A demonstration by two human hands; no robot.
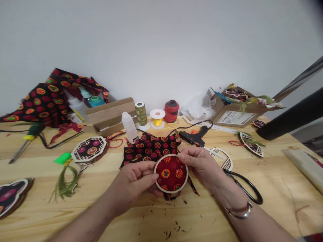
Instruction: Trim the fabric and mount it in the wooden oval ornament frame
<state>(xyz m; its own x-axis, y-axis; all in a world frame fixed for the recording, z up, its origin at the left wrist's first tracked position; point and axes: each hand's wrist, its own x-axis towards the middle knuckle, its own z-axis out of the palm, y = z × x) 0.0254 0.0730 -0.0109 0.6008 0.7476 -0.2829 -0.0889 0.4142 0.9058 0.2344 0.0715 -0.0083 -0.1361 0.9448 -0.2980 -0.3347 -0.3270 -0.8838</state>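
Both hands' fingers (148,168) grip round frame (171,173) w/ fabric.

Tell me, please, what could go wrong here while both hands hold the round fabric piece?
1. The glue gun lies just behind the right hand; if it is hot, a reach back might touch its tip.
2. The scissors lie right beside the right wrist and could be knocked or catch the arm.
3. The left hand and right hand pinch the round piece only at its rim, so the fabric may shift.
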